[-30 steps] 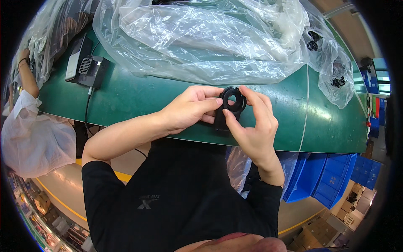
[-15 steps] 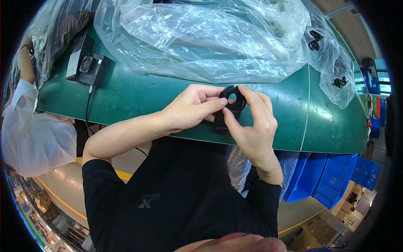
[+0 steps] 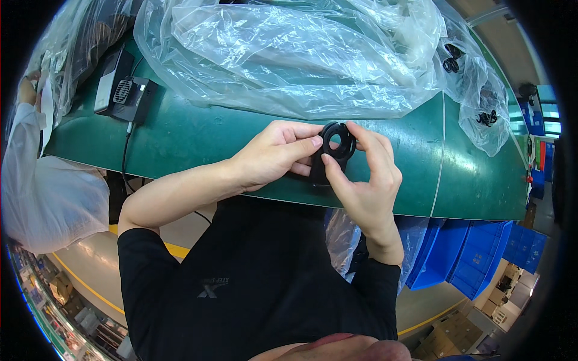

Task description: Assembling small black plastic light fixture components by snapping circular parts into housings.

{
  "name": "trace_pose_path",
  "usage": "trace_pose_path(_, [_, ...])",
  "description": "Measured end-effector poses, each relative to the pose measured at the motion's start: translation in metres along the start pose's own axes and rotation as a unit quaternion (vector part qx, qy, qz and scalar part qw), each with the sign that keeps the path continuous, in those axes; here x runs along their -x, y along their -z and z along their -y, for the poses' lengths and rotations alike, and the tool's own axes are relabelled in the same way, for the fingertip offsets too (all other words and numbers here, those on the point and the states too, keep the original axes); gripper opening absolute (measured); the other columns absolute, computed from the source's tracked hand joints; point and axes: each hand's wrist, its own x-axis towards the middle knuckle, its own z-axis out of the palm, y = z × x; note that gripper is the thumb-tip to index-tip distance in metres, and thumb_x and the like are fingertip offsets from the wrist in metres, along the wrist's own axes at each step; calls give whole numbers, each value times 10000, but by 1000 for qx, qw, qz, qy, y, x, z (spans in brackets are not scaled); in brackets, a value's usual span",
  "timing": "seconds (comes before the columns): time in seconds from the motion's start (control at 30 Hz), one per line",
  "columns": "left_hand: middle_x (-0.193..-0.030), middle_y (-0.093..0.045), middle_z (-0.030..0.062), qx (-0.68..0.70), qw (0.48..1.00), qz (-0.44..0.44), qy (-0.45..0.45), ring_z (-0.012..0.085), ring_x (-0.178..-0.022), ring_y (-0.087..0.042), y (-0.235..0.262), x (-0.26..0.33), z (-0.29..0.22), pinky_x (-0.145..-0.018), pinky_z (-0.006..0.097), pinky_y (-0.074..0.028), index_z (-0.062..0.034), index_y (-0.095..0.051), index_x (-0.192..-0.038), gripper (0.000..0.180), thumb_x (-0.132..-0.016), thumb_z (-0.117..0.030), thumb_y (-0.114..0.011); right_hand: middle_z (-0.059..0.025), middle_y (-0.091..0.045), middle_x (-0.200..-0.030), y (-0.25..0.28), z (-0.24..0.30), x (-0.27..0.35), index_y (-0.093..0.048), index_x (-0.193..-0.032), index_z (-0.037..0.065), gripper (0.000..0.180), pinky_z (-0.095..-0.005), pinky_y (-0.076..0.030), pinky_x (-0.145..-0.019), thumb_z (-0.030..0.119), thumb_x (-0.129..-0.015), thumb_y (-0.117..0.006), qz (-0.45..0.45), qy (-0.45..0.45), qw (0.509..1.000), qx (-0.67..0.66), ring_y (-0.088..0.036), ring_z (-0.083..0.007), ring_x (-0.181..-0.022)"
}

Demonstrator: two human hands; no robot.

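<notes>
A black part with a ring-shaped head (image 3: 339, 153) and a flat body below it is held between my two hands, just above the bench's near edge. My left hand (image 3: 271, 153) grips it from the left, thumb pressed to the ring's side and the other fingers partly hidden behind. On the right, my right hand (image 3: 374, 174) pinches the ring, with its index finger at the top and its thumb at the lower front. Green bench top shows through the ring's round hole.
Clear plastic sheeting (image 3: 289, 60) covers the far side of the green bench (image 3: 241, 135). A black-and-silver device with a cable (image 3: 133, 101) stands at left. Bagged black cords (image 3: 486, 117) lie at far right. Blue bins (image 3: 478, 259) sit below; a co-worker's sleeve (image 3: 27, 135) is at left.
The black part has shifted slightly right and turned a little, with my right hand moving along. My left hand has barely moved. At far left, the co-worker's hand has moved lower.
</notes>
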Motion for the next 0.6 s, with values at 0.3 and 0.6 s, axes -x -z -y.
trace_pose_path(0.3, [-1056,-599,15,-42,999,-15,4,58,-869,-560,1,0,3,-737,206,-478,-40,-519,-1240,320,-942,-145,-465,-150,-622,-963,1,8,-2,-569,-1068,-29,482,-366,-477,-753,-30,-606,-708,12,33,999,24,-569,-299,-858])
trace_pose_path(0.6, [-849,-608,-34,-119,992,-33,-4,9,-731,-503,-2,0,3,-626,170,-429,-32,-561,-1196,308,-924,-171,-521,-164,-614,-980,-3,10,2,-568,-1072,-38,487,-364,-480,-752,-34,-604,-703,3,42,998,56,-561,-305,-878])
